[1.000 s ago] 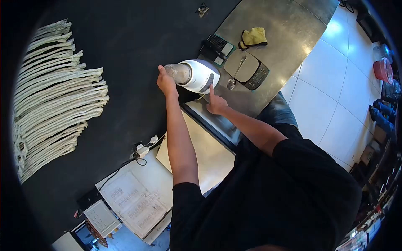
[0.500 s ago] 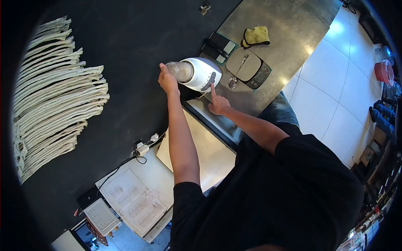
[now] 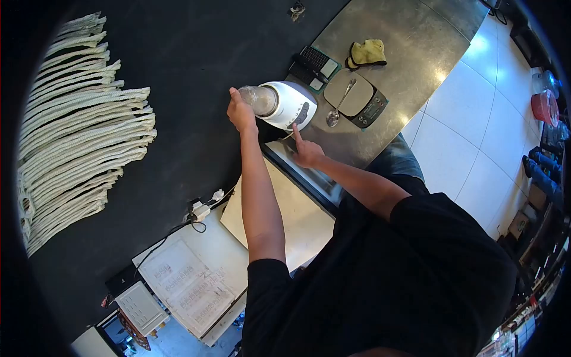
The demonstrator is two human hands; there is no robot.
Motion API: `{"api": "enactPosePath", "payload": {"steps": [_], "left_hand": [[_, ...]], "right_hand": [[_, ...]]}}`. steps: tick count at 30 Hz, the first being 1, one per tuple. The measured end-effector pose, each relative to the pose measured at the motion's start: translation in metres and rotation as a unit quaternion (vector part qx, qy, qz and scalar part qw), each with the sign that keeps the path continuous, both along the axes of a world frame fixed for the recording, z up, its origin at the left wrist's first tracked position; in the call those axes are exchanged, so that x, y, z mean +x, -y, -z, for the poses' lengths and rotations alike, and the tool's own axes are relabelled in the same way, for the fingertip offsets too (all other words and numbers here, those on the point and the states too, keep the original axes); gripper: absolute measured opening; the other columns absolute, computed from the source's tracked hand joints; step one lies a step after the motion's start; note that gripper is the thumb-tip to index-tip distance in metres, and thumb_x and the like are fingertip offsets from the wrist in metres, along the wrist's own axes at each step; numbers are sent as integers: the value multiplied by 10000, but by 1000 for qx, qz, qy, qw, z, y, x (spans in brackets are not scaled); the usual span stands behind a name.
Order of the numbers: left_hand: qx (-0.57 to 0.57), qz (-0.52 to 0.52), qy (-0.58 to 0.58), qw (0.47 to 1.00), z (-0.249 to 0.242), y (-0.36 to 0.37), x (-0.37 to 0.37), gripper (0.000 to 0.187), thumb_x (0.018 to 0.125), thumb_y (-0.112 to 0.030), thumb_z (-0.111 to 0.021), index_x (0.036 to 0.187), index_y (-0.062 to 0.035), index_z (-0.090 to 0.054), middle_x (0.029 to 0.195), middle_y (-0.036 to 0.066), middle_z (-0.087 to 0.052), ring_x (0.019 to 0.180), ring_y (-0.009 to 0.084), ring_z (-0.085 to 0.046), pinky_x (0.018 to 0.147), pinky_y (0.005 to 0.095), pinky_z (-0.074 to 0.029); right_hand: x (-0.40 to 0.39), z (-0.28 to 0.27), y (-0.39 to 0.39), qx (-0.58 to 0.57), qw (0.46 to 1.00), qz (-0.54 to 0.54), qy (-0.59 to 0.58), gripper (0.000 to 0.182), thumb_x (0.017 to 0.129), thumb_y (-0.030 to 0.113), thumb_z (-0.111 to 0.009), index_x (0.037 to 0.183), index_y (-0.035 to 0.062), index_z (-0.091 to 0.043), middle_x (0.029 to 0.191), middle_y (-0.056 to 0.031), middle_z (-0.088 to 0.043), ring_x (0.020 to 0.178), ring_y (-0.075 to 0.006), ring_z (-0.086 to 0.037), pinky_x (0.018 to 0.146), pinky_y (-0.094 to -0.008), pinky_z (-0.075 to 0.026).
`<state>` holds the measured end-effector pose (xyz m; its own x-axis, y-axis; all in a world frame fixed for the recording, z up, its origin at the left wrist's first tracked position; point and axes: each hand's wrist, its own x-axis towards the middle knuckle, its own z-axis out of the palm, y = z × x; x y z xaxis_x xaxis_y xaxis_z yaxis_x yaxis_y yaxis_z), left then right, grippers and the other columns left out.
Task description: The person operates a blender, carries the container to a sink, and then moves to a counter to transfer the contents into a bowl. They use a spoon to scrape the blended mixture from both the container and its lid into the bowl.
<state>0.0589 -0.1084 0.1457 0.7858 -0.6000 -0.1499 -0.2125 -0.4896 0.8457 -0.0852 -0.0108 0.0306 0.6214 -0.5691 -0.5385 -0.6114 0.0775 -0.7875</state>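
Note:
A white blender base (image 3: 291, 102) stands at the metal table's edge, with a clear jar (image 3: 259, 100) of pale contents on it. My left hand (image 3: 242, 113) is closed around the jar's far end. At the base's grey button panel (image 3: 302, 115), the stretched index finger of my right hand (image 3: 308, 153) touches the lower left end; the other fingers are curled with nothing in them. Just right of the blender are a kitchen scale (image 3: 363, 104) and a metal spoon (image 3: 340, 106) lying across its edge.
On the metal table (image 3: 410, 41) are a yellow-green glove (image 3: 367, 53) and a small black keypad-like device (image 3: 315, 66). Pale ropes (image 3: 89, 137) hang at the left. A power plug (image 3: 200, 210) and cords lie by the white surface (image 3: 190, 279) below.
My right index finger has slid left and slightly down along the button panel. My left hand stays on the jar. The view has shifted slightly.

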Motion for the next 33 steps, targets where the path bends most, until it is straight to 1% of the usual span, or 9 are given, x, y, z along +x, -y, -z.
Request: {"api": "enactPosePath", "payload": {"steps": [4,6,10,12,13,16,18,27,33], "left_hand": [[1,-5,8,1000,3,1,1,692,1013,-537,-443,1246,95,-603,1231,194,-649,1126,262,-629,993,360,-466],[-5,-13,19,1000,5,1,2,640,1011,-532,-414,1219,23,-656,1206,194,-674,1132,321,-641,991,402,-478],[-2,-14,16,1000,2,1,-1,635,1011,-528,-419,1217,24,-656,1205,197,-673,1127,322,-643,988,404,-482],[-5,-12,-7,1000,0,1,-2,675,1013,-527,-451,1231,90,-615,1192,186,-668,1085,259,-649,970,360,-482],[-5,-11,-6,1000,0,2,-1,675,1013,-527,-451,1231,90,-615,1192,186,-668,1085,259,-649,970,360,-482],[8,-26,-2,1000,3,0,-2,674,1014,-529,-447,1223,87,-622,1190,184,-670,1087,259,-649,969,361,-482],[-3,-23,21,999,3,1,-3,630,1008,-530,-427,1202,22,-662,1191,199,-679,1117,318,-650,978,408,-489],[-4,-21,17,1000,5,1,-2,648,1001,-548,-418,1193,19,-668,1187,187,-684,1125,323,-644,999,406,-471],[1,-27,27,999,4,1,-3,646,1003,-547,-411,1192,15,-670,1191,190,-682,1132,326,-640,998,411,-472]], "right_hand": [[-1,1,0,20,1000,8,5,1058,852,224,-604,1547,171,192,1172,-266,-650,1041,-421,-650,923,-496,-509],[0,6,-1,22,1000,3,11,1064,852,222,-602,1544,182,206,1169,-270,-651,1041,-426,-650,926,-497,-507],[-4,11,0,29,999,-6,18,1077,846,210,-596,1537,201,230,1161,-281,-652,1034,-435,-651,923,-505,-499],[-3,9,1,30,999,-8,19,1078,843,206,-594,1537,206,231,1158,-283,-653,1032,-436,-651,923,-507,-496],[-1,9,2,33,999,-15,9,1082,839,203,-597,1537,206,230,1160,-283,-652,1034,-436,-651,924,-507,-495],[1,6,1,40,999,-15,-3,1089,832,201,-603,1539,201,226,1165,-280,-652,1038,-433,-651,923,-503,-496],[2,7,2,44,999,-7,-4,1093,828,202,-606,1540,195,222,1168,-278,-652,1040,-431,-651,922,-501,-498],[7,9,6,12,1000,-22,-7,1085,821,205,-596,1542,165,214,1204,-272,-638,1066,-423,-645,918,-491,-505],[-2,8,4,34,999,-22,4,1093,834,217,-593,1531,204,250,1206,-281,-634,1090,-419,-640,936,-490,-493]]}}
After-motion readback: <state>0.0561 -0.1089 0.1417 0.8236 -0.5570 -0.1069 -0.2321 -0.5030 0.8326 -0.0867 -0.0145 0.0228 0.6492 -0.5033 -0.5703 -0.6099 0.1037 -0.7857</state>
